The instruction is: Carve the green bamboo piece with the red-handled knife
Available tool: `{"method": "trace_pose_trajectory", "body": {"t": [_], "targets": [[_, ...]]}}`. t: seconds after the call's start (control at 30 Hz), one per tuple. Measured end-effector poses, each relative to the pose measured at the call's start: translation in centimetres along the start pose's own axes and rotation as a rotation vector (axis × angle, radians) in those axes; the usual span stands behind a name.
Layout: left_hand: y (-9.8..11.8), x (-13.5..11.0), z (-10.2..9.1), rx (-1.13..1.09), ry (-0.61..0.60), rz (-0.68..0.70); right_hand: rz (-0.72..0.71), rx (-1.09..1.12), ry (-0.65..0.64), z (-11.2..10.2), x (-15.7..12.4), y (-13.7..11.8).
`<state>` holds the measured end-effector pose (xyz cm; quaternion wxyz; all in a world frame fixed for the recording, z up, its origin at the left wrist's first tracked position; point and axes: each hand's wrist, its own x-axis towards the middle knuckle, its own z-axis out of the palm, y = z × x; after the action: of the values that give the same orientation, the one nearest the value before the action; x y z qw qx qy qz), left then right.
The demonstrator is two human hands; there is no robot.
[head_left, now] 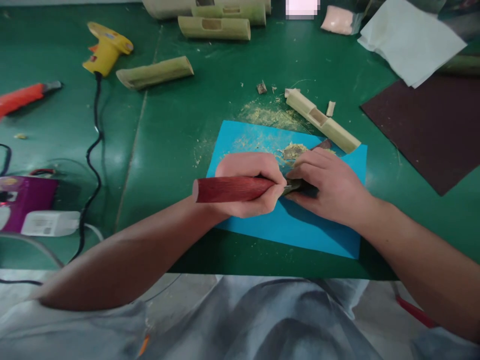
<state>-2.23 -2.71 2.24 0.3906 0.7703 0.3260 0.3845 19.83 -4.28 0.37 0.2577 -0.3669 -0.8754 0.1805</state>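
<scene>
My left hand (252, 184) is wrapped round the red wooden handle (232, 189) of a carving tool, whose metal tip points right. My right hand (327, 185) is closed over a small dark piece (323, 145) that pokes out beyond the fingers; most of it is hidden. Both hands rest on a blue sheet (300, 227) dusted with pale shavings (293, 150). A cut bamboo piece with a rectangular slot (321, 121) lies just beyond the sheet's far right corner.
On the green table (172, 135) lie a yellow glue gun (105, 48) with a black cord, an orange-handled tool (22, 97), several bamboo sections (154, 73), a dark brown sheet (431, 127), white paper (410, 40) and a purple box (22, 200).
</scene>
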Motion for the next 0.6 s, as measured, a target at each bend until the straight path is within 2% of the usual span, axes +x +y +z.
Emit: {"method": "trace_pose_trajectory", "body": {"t": [0.3, 0.4, 0.53, 0.6], "targets": [[-0.5, -0.6, -0.5, 0.019, -0.001, 0.005, 0.026, 0.006, -0.012, 0.0, 0.1, 0.0], [-0.7, -0.4, -0.4, -0.019, 0.025, 0.113, 0.016, 0.001, -0.007, -0.1, 0.0, 0.0], [-1.4, -0.2, -0.2, -0.025, 0.139, 0.303, -0.01, -0.018, -0.011, 0.0, 0.0, 0.1], [-1.8, -0.3, -0.3, -0.01, 0.197, 0.348, -0.024, -0.035, -0.011, 0.0, 0.1, 0.2]]}}
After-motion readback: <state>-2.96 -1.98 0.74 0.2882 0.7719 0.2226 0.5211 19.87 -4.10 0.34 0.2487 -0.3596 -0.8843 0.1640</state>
